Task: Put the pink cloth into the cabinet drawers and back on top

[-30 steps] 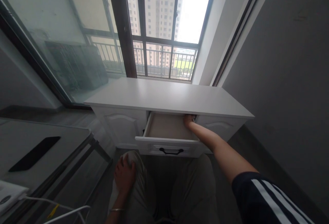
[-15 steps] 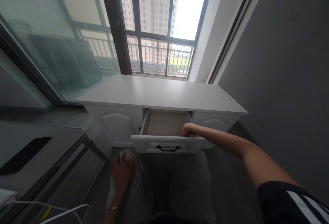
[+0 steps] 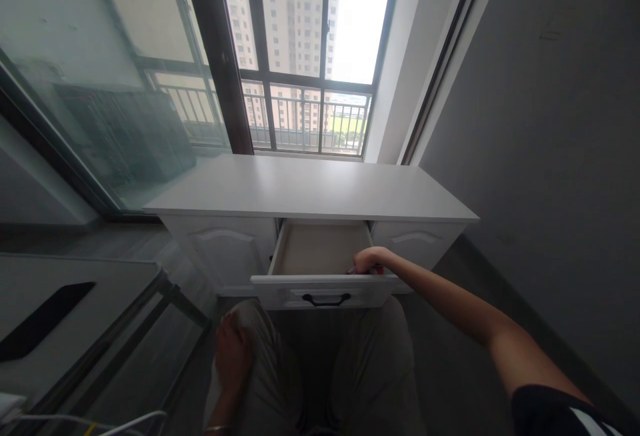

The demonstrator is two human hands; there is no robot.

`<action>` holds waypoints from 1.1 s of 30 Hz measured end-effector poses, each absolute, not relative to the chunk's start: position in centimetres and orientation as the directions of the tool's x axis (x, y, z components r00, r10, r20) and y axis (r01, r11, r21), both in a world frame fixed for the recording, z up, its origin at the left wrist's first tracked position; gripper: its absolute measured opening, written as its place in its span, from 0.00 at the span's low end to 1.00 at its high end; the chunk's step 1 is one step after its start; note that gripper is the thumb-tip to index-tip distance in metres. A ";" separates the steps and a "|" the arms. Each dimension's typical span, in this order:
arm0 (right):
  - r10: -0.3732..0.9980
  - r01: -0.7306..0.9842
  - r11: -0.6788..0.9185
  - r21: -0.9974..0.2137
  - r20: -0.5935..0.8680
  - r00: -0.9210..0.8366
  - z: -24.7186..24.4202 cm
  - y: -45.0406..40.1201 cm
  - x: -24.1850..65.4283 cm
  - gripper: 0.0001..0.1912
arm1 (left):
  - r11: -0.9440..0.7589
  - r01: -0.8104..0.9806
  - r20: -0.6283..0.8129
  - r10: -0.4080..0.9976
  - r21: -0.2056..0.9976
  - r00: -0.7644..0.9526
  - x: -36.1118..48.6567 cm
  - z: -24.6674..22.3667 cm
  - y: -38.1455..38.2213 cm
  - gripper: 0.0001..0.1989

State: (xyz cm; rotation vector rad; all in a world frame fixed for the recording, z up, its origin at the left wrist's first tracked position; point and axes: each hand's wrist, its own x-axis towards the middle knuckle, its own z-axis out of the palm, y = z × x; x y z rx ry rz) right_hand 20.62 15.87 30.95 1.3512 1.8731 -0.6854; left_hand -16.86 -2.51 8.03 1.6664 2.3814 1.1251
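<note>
A white drawer (image 3: 320,281) with a black handle (image 3: 327,300) is pulled out from the middle of a white cabinet (image 3: 310,186). Inside its front right corner is my right hand (image 3: 369,260), fingers closed round something small. A bit of red and a thin tip show by the fingers, too little to name the thing. My left hand (image 3: 234,355) lies on my left knee, fingers spread over the trouser cloth, holding nothing.
To the left stands a table (image 3: 125,283) with a flat black object (image 3: 47,319) on it and white cables (image 3: 135,419) at its near corner. Glass doors and a window (image 3: 305,83) are behind the cabinet. A grey wall (image 3: 540,156) rises on the right.
A bit of red and a thin tip now show at my right hand, which stays in the drawer's front right corner. The view has tipped slightly upward; my left hand stays on the knee.
</note>
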 end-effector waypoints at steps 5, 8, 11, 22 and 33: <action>0.666 0.958 0.208 -0.198 -0.688 -0.287 33.2 14.8 23.3 0.11 | 0.283 0.716 0.219 0.825 0.638 -0.521 -16.8 8.7 -2.9 0.29; 0.764 0.915 0.077 -0.396 -0.566 -0.309 33.7 14.0 25.7 0.06 | 0.338 0.676 0.146 0.821 0.655 -0.552 -16.7 9.1 -3.1 0.30; 0.915 0.682 -0.090 -0.726 -0.331 -0.232 33.2 12.8 28.8 0.04 | 0.322 0.659 0.146 0.821 0.680 -0.552 -16.9 9.0 -3.2 0.29; 0.815 -0.609 0.340 -0.717 -0.098 0.571 24.1 2.5 36.5 0.18 | 0.329 0.641 0.146 0.808 0.693 -0.571 -18.0 7.5 -3.6 0.34; 0.785 -0.631 0.489 -0.603 -0.011 0.619 27.2 0.2 33.9 0.24 | 0.168 0.613 0.212 0.841 0.772 -0.498 -17.1 8.6 -4.0 0.34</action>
